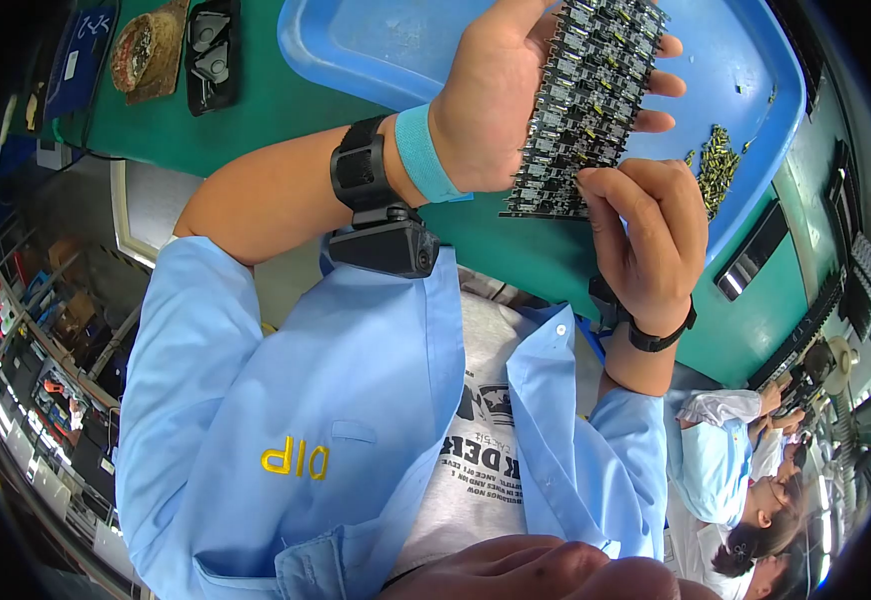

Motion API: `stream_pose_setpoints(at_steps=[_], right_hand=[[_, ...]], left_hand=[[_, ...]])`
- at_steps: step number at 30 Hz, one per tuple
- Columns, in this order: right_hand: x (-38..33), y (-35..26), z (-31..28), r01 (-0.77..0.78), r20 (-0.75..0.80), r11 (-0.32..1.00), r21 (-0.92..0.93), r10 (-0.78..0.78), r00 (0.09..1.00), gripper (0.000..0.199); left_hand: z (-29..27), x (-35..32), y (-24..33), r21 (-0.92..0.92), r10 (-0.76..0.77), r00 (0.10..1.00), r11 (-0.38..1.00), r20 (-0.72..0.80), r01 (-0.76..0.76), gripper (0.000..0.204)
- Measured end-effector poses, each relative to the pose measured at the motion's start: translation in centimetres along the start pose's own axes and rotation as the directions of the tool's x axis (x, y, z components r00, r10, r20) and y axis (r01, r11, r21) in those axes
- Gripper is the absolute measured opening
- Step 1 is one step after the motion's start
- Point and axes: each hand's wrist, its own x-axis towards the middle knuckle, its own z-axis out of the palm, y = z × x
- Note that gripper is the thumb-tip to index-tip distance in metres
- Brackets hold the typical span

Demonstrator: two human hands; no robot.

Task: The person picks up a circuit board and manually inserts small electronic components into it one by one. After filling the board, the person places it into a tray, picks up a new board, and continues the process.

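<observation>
My left hand (pixel 491 105) holds up a dark panel of small circuit boards (pixel 591 100). The panel stands on a slant across my palm, my fingers showing past its right edge. Rows of tiny metal and yellowish parts cover its face. At the panel's lower right corner, the thumb and forefinger of my right hand (pixel 651 225) are pinched together. Whatever lies between those fingertips is too small or hidden to name. Behind both hands is a blue plastic tray (pixel 386 60), with a pile of small yellow-green metal parts (pixel 719 175) along its right side.
A green mat (pixel 256 125) covers the table. At the far left are a black tray with parts (pixel 213 55), a round brownish object on a board (pixel 141 50) and a blue folder (pixel 78 60). A dark phone-like slab (pixel 753 250) lies right of the tray. Other people (pixel 721 465) sit at the right.
</observation>
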Motion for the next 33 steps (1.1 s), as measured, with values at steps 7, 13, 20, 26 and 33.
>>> stream_pose_setpoints(at_steps=[7, 13, 20, 26, 33], right_hand=[[0.0, -0.2, 0.2, 0.020, 0.004, 0.999, -0.043, -0.020, 1.000, 0.032], [0.2, -0.6, -0.1, 0.022, 0.034, 0.997, -0.080, -0.019, 0.999, 0.032], [0.2, -0.5, -0.3, 0.034, 0.068, 0.998, -0.051, -0.030, 0.997, 0.032], [0.2, -0.6, -0.4, -0.093, -0.057, 0.987, 0.133, 0.102, 0.993, 0.035], [0.3, -0.4, -0.6, 0.020, -0.009, 0.997, 0.072, -0.019, 1.000, 0.035]], left_hand=[[0.3, -0.1, 0.2, -0.029, 0.013, 0.998, 0.999, -0.065, -0.015, 0.059], [0.2, 0.0, 0.1, -0.023, 0.028, 0.997, 0.999, -0.071, -0.030, 0.059], [0.0, 0.2, 0.1, -0.050, 0.001, 0.997, 0.999, -0.079, -0.005, 0.059], [-2.0, 0.7, -0.2, -0.313, -0.016, 0.951, 0.942, 0.308, 0.118, 0.060], [-3.5, 1.2, -0.2, -0.401, 0.023, 0.868, 0.893, 0.497, 0.206, 0.060]])
